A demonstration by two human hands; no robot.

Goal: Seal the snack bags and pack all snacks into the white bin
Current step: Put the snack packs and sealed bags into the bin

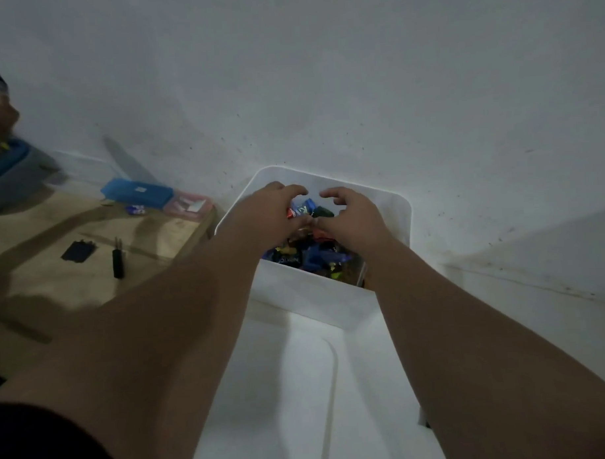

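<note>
A: White bin [394, 205] at centre frame, pushed against the pale wall [323, 74]. Full of mixed snacks [307, 255] in dark, blue and orange wrappers.

B: And the hands?

A: Both reaching in over the near rim. Left hand [274, 209] just left of centre, fingers curled, pinching a small red, white and blue snack packet [298, 210] at the top of the pile. Right hand [352, 215] just beside it, fingers bent into a loose claw, thumb tip meeting the left thumb.

B: Right hand clamped on anything?

A: Cannot tell. Curled but not closed flat; possibly touching a dark wrapper [323, 213] underneath, mostly hidden.

B: Below the bin?

A: A white lid or tray [299, 384] in the lower centre, lying between the two forearms, its far edge against the bin's front wall.

B: Left side of the frame?

A: Wooden table [89, 243] at middle left. On it a blue pouch [137, 194] and a pink box [189, 205] near the far edge, a small blue and white packet [136, 210] in front of the pouch, a black flat item [78, 251] and a black tool [117, 258] nearer the middle. Another person, blurred, in a blue and grey top [7, 171] at upper left.
</note>
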